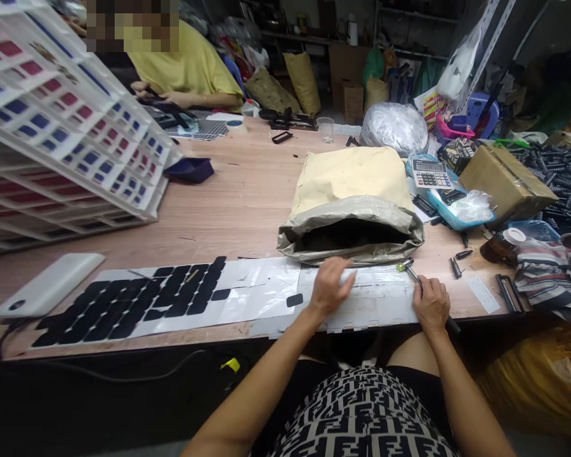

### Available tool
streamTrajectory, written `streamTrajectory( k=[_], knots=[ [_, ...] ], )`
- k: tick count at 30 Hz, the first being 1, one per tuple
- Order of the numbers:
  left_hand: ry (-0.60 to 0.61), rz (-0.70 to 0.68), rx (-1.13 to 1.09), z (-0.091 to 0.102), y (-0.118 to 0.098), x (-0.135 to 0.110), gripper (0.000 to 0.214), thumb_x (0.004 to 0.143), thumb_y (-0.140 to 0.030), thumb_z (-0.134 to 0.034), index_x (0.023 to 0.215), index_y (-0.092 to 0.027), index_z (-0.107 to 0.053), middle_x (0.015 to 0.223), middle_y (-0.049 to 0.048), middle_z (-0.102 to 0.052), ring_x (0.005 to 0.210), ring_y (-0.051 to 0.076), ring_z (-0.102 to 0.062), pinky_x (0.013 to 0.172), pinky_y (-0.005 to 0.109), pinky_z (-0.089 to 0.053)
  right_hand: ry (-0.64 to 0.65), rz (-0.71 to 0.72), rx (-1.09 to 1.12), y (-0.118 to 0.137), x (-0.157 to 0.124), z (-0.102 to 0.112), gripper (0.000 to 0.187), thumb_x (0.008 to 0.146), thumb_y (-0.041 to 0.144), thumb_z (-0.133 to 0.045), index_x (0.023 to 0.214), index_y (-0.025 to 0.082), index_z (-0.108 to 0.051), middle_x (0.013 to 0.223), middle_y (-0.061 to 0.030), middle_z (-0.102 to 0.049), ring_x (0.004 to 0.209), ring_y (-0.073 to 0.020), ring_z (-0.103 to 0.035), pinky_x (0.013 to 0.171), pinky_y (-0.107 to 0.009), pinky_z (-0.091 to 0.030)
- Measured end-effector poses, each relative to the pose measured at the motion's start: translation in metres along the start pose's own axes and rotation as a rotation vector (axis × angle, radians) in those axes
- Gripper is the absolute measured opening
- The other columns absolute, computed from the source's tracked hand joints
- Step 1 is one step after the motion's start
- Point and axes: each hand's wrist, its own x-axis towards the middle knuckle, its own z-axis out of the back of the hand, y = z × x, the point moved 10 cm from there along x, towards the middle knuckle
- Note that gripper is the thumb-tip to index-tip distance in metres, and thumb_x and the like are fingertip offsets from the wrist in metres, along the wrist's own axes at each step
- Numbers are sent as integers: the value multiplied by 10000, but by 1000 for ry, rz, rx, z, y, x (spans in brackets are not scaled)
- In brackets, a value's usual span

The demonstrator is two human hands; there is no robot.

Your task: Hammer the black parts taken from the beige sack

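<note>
Head camera view: at the lower right of the frame, the bare right hand is wrapped around a small hammer, silver-shafted with a yellow-green and metal head pointing up and left. The left hand, at lower centre, has loosely curled fingers; whether they pinch anything cannot be told. Beneath them lies a flat, pale grey work board along the table's front edge. Just beyond gapes a cream-and-grey woven sack, lying on its side. Left of the hands, 1 loose black rounded piece sits near a white sheet bearing rows of black rounded tiles.

This looks like a pause between hammer strokes, or a setting-up; striking would call for steady support and left fingers kept clear of the head.

The sack's inside is too dark to read. The right palm hides part of the handle. At upper left, a white lattice crate partly blocks a person in a yellow shirt, whose hands' work is unclear.
</note>
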Motion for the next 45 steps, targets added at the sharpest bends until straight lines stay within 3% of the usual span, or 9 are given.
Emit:
streamTrajectory(
  k=[3, 6, 9, 13, 20, 25, 32, 37, 45],
  knots=[
    [-60, 233, 94, 5, 51, 49, 306, 977, -294, -475, 1193, -162, -647, 1067, 131, -708, 1037, 278, -638, 951, 418, -502, 2, 1, -7, -1, -1, -2, 251, 958, 237, -516, 1141, 194, -681, 895, -72, -608, 847, -227, -486, 724, -339, -341],
    [121, 363, 219, -15, 84, 70, 365, 920, -222, -528, 1259, -181, -656, 1110, 138, -709, 1012, 286, -669, 889, 379, -521, -10, 8, -12, 0, -2, -2, 243, 951, 234, -525, 1136, 198, -680, 889, -68, -609, 845, -226, -487, 721, -338, -340],
    [386, 348, 342, -41, 95, 73, 449, 839, -177, -583, 1267, -272, -680, 1119, 101, -721, 1002, 286, -687, 839, 353, -528, -25, 14, -11, 1, -2, 1, 245, 946, 225, -519, 1131, 201, -677, 882, -70, -608, 836, -224, -488, 719, -340, -336],
    [446, 375, 431, -46, 100, 75, 454, 817, -171, -570, 1243, -266, -696, 1176, 116, -703, 1032, 303, -680, 809, 361, -530, -36, 10, -15, 3, -1, 6, 237, 941, 225, -522, 1119, 199, -678, 880, -68, -613, 828, -223, -489, 717, -338, -335],
    [130, 123, 311, -16, 49, 54, 308, 968, -316, -491, 1162, -176, -685, 1105, 149, -687, 1053, 318, -600, 925, 432, -456, -10, -7, 10, 3, -1, 5, 242, 940, 221, -517, 1118, 201, -679, 884, -73, -608, 832, -227, -483, 710, -341, -327],
    [245, -152, 70, -49, -8, 10, 208, 977, -302, -531, 1086, -200, -675, 1027, 95, -674, 973, 258, -560, 892, 396, -443, 10, -14, -2, 2, -2, 2, 246, 951, 232, -517, 1129, 194, -682, 899, -74, -613, 846, -230, -486, 724, -345, -337],
    [287, -36, -26, -73, 9, 5, 176, 946, -280, -599, 1078, -213, -693, 977, 58, -620, 894, 214, -526, 854, 368, -435, 26, -16, 19, -1, 1, 3, 251, 951, 222, -528, 1132, 192, -699, 898, -76, -640, 836, -227, -518, 731, -333, -372],
    [269, -31, -85, -72, 14, 7, 165, 928, -272, -631, 1057, -217, -718, 935, 48, -616, 906, 208, -537, 865, 363, -437, 54, -86, 344, 2, 3, 9, 258, 956, 246, -519, 1127, 203, -709, 922, -75, -674, 896, -231, -596, 776, -334, -454],
    [268, 5, -153, -75, 21, 9, 156, 879, -276, -706, 1019, -218, -745, 894, 39, -630, 890, 203, -555, 874, 367, -439, 176, -1, 747, 68, -3, 23, 293, 1004, 310, -475, 1186, 218, -686, 1026, -86, -703, 976, -217, -671, 886, -346, -529]
  ],
)
